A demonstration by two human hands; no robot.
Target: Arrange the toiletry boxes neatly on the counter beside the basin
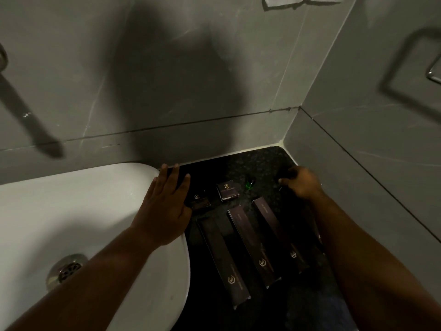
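Three long dark toiletry boxes lie side by side on the black speckled counter [267, 161]: a left one [222, 258], a middle one [253, 246] and a right one [280, 235]. Behind them sit two small square boxes, one [228, 189] in the open and one [199, 201] touching my left hand. My left hand [164, 206] lies flat with fingers spread over the basin rim and counter edge. Near the back right of the counter, my right hand [301, 183] is curled over something dark; what it holds is hidden.
The white basin [83, 211] with a metal drain [68, 269] fills the left. A small green object [249, 183] stands between the square box and my right hand. Grey tiled walls close the counter at the back and right. A chrome rail [434, 75] juts from the right wall.
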